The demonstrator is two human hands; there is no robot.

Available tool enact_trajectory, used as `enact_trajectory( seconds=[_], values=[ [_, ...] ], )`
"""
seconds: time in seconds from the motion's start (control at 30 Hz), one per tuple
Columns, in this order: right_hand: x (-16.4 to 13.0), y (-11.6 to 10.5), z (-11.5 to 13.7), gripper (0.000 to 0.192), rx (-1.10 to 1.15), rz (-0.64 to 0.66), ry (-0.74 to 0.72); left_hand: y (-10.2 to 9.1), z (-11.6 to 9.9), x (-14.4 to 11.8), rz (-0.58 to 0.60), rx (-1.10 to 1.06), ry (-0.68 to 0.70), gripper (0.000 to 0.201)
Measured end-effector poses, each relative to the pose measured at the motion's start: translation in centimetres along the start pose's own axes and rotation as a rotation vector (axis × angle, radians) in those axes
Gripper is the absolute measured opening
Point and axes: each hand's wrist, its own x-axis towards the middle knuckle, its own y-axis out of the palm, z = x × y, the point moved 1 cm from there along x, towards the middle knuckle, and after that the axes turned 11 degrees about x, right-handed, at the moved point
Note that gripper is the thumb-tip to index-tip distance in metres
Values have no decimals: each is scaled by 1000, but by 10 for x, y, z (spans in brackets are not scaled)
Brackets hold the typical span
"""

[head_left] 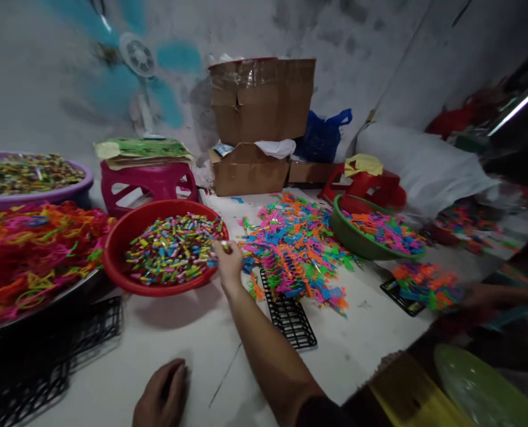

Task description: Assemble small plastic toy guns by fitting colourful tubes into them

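My right hand (230,261) is at the right rim of a red basin (112,261), its fingers closed on a small shiny piece (226,247). Small multicoloured pieces (170,249), like short wrapped tubes, fill the basin. Low at the front, my left hand (160,396) rests by the white tabletop with its fingers loosely curled together; nothing shows in them. Just right of my right hand lies a loose pile of bright plastic pieces (290,237). Below that pile, partly covered by it, is a black plastic grid (293,320).
At the left stand a tub of tangled bright plastic pieces (32,255), a purple basin (83,181) and black grids (95,323). A green basin (348,237) is at the right. Another person's hand (477,295) is near a second plastic pile. Cardboard boxes (264,101) and a running fan (138,54) are behind.
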Motion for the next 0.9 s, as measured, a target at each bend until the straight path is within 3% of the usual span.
enact_trajectory(
  seconds=[0.07,0.17,0.3,0.57,0.73,0.83,0.9],
  values=[
    [-35,-30,-10,28,87,33,134,5,-4,-7,-63,14,75,36],
    [-102,-63,-29,26,63,180,304,13,-15,-16,-178,146,233,45],
    [-157,-82,-36,25,-71,414,219,17,-25,-19,-168,376,238,54],
    [-140,-102,-45,30,-393,499,-97,12,-25,-25,-132,389,164,46],
    [-139,-91,-51,38,-534,756,-278,4,-28,-15,-38,359,181,39],
    [-139,-77,-48,24,-548,919,-356,-6,-29,-6,86,340,148,37],
    [-139,-72,-45,17,-546,945,-384,-14,-29,-4,134,336,110,28]
  ],
)
